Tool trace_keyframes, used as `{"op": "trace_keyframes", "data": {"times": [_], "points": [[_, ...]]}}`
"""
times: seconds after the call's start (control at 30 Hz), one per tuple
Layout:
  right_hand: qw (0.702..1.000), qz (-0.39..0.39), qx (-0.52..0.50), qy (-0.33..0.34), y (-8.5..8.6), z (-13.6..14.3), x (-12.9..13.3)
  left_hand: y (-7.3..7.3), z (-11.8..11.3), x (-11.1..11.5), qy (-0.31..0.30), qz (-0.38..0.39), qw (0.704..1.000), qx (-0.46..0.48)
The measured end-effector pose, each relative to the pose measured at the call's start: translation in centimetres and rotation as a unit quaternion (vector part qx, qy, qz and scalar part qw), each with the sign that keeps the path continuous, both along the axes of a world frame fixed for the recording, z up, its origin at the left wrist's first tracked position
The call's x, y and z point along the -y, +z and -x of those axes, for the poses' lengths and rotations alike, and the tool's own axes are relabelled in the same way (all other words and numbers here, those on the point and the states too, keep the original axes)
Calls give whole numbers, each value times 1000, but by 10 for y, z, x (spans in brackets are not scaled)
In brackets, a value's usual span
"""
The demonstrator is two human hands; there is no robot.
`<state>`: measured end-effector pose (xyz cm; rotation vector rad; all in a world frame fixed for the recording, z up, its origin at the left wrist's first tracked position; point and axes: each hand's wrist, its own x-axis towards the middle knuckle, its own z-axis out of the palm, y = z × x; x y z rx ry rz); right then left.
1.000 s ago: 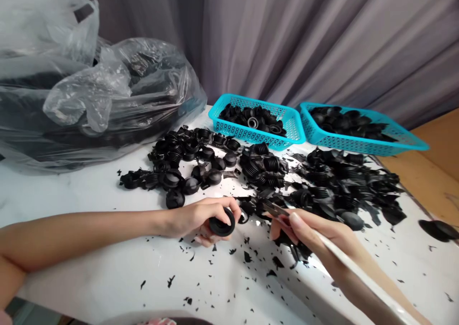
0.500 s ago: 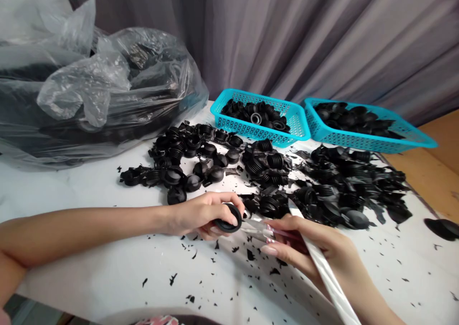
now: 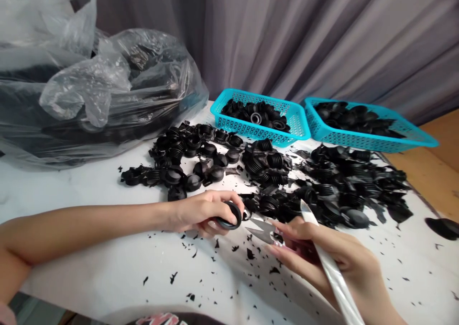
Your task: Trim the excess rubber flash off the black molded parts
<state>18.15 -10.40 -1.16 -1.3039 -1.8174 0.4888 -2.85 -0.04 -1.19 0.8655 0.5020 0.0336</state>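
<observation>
My left hand (image 3: 201,211) is closed on a round black rubber piece (image 3: 234,220), its ringed opening turned toward me. My right hand (image 3: 337,253) grips small scissors (image 3: 261,230) with pinkish handles, mostly hidden by the fingers. Their blades stand apart, tips just right of the rubber piece. A long whitish strip-like tool (image 3: 333,272) with a pointed end also lies across my right hand, between thumb and fingers; its exact kind I cannot tell. Behind both hands spreads a heap of ribbed black rubber pieces (image 3: 276,161), many with ragged thin edges.
Two blue baskets (image 3: 261,133) (image 3: 362,143) of black rubber parts stand at the back. A big clear plastic bag (image 3: 161,81) with dark contents fills the left. Black scraps (image 3: 250,254) litter the white table (image 3: 118,267). One black piece (image 3: 442,228) lies far right.
My right hand has moved slightly right, drawing the scissors back from the rubber piece, and the blades now stand wider apart. My left hand has barely moved.
</observation>
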Motion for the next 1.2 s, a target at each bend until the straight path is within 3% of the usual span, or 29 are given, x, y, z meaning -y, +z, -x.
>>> {"op": "trace_keyframes", "data": {"times": [0.23, 0.6, 1.2], "points": [[1000, -7, 5, 16, -6, -1, 0, -2, 1, 0, -1, -10, 1000, 1], [999, 42, 12, 14, -1, 4, 1, 0, -1, 1, 2, -17, 1000, -20], [998, 53, 22, 26, -3, 3, -5, -3, 0, 0, 5, -35, 999, -18]]}}
